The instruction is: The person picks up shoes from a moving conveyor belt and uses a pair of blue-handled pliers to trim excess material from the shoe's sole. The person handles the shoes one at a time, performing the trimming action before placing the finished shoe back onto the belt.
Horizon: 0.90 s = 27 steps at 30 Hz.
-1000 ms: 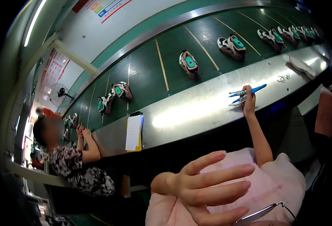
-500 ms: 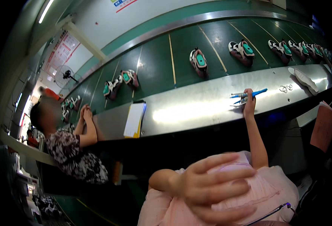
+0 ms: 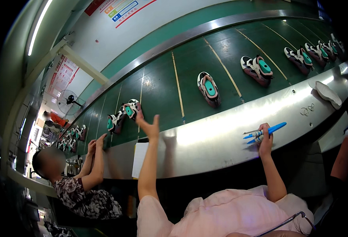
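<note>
My left hand (image 3: 148, 125) is stretched over the green conveyor belt, thumb and fingers apart. Its fingertips are at the near end of a sneaker (image 3: 132, 107); whether they touch it I cannot tell. That sneaker is white, black and mauve with a teal insole, and another sneaker (image 3: 116, 121) stands close on its left. In my right hand (image 3: 265, 143), above the metal ledge, are slim blue pen-like tools (image 3: 275, 128) with pale wrapped parts; their exact kind is unclear. A single sneaker (image 3: 208, 90) rides on the belt between my hands.
Along the belt (image 3: 162, 87), marked with yellow lines, more sneakers (image 3: 257, 70) stand to the right. The metal ledge (image 3: 205, 142) carries a paper pad (image 3: 140, 158), a pale shoe-shaped piece (image 3: 327, 94) and thin dark rings (image 3: 307, 110). A co-worker (image 3: 85, 189) sits at left, hands raised near the belt.
My left hand has swung from in front of my chest out to the sneaker pair on the left. My right hand keeps the blue tools. The co-worker's clasped hands have come apart.
</note>
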{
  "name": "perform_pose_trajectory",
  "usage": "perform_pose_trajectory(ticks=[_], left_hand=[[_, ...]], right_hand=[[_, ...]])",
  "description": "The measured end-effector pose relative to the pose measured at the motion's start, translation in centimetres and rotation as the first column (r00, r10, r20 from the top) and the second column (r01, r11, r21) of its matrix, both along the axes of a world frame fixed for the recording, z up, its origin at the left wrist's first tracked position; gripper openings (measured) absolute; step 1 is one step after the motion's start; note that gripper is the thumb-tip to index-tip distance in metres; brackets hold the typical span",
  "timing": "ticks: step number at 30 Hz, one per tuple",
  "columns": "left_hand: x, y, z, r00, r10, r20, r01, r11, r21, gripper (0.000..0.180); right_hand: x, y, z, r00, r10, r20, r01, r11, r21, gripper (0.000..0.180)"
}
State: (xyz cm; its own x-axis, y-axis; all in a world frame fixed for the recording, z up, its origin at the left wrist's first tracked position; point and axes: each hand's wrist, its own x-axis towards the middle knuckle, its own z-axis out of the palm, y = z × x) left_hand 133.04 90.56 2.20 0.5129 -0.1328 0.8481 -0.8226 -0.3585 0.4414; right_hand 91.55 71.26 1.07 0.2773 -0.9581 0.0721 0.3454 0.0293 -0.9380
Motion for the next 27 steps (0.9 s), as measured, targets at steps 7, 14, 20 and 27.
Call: perform_pose_trajectory(ticks=[7,14,20,27], left_hand=[[16.1,5.0,-3.2,0.706,0.356,-0.613,-0.445,0.896,0.008,0.111],[21.0,2.3,-6.3,0.825,0.122,-0.552,-0.232,0.963,-0.134,0.094],[15.1,3.3,-2.3,0.799,0.465,-0.382,-0.375,0.881,0.288,0.075],[-8.0,3.6,6.4,0.600,-0.381,-0.704,0.561,0.827,0.031,0.071]], right_hand=[[0.9,-0.2,-1.6,0.999,-0.028,-0.030,0.025,0.995,-0.094,0.025],[1.0,-0.3,-1.4,0.997,-0.007,-0.074,0.003,0.998,-0.062,0.024],[1.6,0.5,-1.1,0.998,0.003,-0.058,-0.007,0.997,-0.072,0.024],[2.1,0.7,-0.9,1.000,-0.018,0.004,0.018,1.000,0.012,0.025]])
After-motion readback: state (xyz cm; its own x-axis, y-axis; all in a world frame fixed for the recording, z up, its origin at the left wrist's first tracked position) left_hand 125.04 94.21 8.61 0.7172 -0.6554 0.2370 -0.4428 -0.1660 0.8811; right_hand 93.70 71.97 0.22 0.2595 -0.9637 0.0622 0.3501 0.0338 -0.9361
